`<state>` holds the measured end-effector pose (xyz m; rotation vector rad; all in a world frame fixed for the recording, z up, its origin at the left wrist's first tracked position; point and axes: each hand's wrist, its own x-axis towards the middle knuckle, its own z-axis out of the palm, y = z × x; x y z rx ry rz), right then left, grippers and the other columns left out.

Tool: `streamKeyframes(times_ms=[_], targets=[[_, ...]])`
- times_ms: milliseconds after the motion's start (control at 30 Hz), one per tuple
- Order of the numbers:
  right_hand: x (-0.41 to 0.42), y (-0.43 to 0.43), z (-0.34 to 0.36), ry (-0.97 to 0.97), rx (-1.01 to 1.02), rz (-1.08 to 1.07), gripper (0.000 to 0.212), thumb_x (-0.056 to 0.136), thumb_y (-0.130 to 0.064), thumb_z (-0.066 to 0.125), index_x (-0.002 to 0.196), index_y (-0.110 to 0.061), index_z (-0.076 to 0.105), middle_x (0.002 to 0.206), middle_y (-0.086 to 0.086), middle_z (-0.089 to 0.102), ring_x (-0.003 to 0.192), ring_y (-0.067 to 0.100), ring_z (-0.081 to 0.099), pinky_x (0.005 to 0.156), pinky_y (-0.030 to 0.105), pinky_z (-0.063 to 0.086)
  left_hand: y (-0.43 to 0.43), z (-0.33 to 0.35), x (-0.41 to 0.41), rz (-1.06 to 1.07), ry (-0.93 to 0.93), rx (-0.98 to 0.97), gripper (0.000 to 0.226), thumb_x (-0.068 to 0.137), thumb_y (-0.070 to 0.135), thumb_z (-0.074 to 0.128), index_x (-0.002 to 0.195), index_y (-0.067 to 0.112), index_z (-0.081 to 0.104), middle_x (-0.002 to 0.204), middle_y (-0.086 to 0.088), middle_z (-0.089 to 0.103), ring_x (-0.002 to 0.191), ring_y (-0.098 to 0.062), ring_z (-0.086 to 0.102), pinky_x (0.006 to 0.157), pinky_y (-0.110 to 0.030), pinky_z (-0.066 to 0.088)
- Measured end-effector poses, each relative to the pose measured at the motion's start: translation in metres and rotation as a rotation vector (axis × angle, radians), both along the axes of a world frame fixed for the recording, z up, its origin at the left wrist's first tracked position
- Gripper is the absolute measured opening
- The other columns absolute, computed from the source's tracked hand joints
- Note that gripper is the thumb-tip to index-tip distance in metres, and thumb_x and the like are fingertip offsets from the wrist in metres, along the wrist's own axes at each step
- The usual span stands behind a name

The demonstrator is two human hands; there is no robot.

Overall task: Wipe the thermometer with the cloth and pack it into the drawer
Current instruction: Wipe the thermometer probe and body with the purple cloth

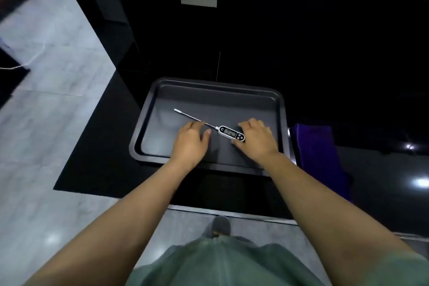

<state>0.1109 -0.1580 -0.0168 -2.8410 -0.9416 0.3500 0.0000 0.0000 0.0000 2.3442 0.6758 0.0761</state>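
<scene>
Between our hands, the thermometer (228, 132) lies flat in the dark tray (282, 109). Our left hand (190, 139) rests with fingers loosely spread over the probe, and our right hand (255, 138) curls around the white head, fingers on either side. The purple cloth (318, 146) lies right of our right hand, outside the tray

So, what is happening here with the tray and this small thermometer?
A person stands at a dark counter with both hands over a grey tray. A digital probe thermometer lies in the tray. The right hand is at its display end, and the left hand is by the metal probe. Whether it is already gripped is unclear. The purple cloth lies untouched on the counter, right of the tray, so wiping has not started.
</scene>
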Motion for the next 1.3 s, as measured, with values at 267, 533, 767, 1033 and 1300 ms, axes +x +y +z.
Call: streamKeyframes(times_ms=[267,533,767,1033,1300], targets=[[0.004,0.002,-0.01,-0.109,0.153,0.063,0.033,0.092,-0.038,0.06,0.116,-0.015,0.059,0.111,0.003,0.058,0.104,0.025,0.052,0.087,0.037,0.039,0.006,-0.009,0.022,0.319,-0.028,-0.372,0.016,0.097,0.024,0.056,0.102,0.011,0.065,0.093,-0.001,0.064,0.085,-0.019,0.062,0.082,-0.021,0.045],[0.004,-0.008,0.0,-0.113,0.335,0.079,0.029,0.09,-0.032,0.064,0.112,-0.013,0.062,0.104,0.003,0.058,0.094,0.024,0.055,0.08,0.036,0.047,0.006,0.006,0.05,0.513,-0.152,-1.287,0.014,0.102,0.016,0.048,0.102,0.009,0.06,0.105,-0.013,0.069,0.096,-0.026,0.068,0.089,-0.034,0.055],[-0.003,-0.03,0.012,-0.115,0.408,-0.074,0.037,0.096,-0.038,0.053,0.123,-0.013,0.06,0.113,0.004,0.06,0.104,0.021,0.055,0.09,0.036,0.046,-0.012,0.005,0.057,0.519,-0.202,-1.356,0.021,0.104,0.011,0.043,0.096,0.001,0.059,0.095,-0.017,0.072,0.083,-0.023,0.072,0.075,-0.03,0.061],[0.007,-0.121,-0.004,-0.273,0.302,-0.586,0.051,0.099,-0.038,0.046,0.146,-0.02,0.039,0.147,0.007,0.044,0.135,0.027,0.039,0.107,0.047,0.031,-0.039,0.01,0.063,0.467,-0.189,-1.389,0.02,0.104,0.012,0.043,0.098,0.0,0.058,0.096,-0.017,0.071,0.087,-0.025,0.07,0.076,-0.031,0.06],[0.011,-0.149,-0.036,-0.073,0.018,-0.593,0.068,0.096,-0.063,0.024,0.155,-0.03,0.014,0.165,0.003,0.005,0.151,0.024,0.0,0.117,0.054,0.009,-0.053,0.007,0.07,0.479,-0.184,-1.362,0.02,0.104,0.012,0.043,0.098,0.0,0.058,0.096,-0.018,0.071,0.086,-0.024,0.071,0.074,-0.03,0.061]])
